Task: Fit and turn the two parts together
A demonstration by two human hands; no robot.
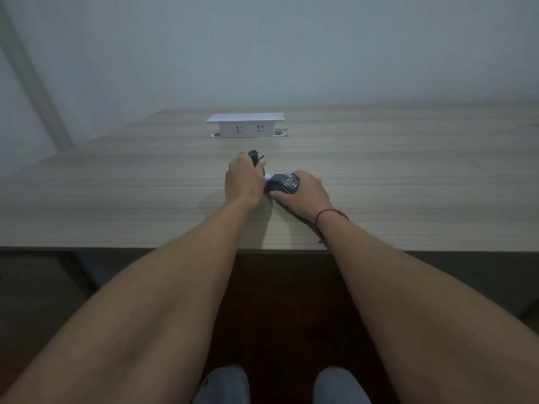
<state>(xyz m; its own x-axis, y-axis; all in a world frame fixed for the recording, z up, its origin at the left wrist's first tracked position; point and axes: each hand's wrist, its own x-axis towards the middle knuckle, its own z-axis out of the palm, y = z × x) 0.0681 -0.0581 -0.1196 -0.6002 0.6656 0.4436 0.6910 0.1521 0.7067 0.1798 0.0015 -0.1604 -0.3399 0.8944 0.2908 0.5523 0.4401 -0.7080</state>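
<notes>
Mouse (284,183), dark and rounded, is lying on the wooden table (116,199) under the right hand (303,193), whose fingers and thumb are curling round its sides. Just beside it, the left hand (243,177) is gripping a small black object (253,156), possibly the mouse's bundled cord, which is poking out past the knuckles. Something white is showing between the two hands. Farther back, a white socket box (246,125) is standing raised from the tabletop

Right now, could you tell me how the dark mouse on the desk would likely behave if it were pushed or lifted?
The mouse fits under the right hand, so it is probably light. Its hard-looking, rounded shell suggests it stays stiff and would slide on the smooth desk rather than roll. The glossy surface may be a little slippery.
</notes>
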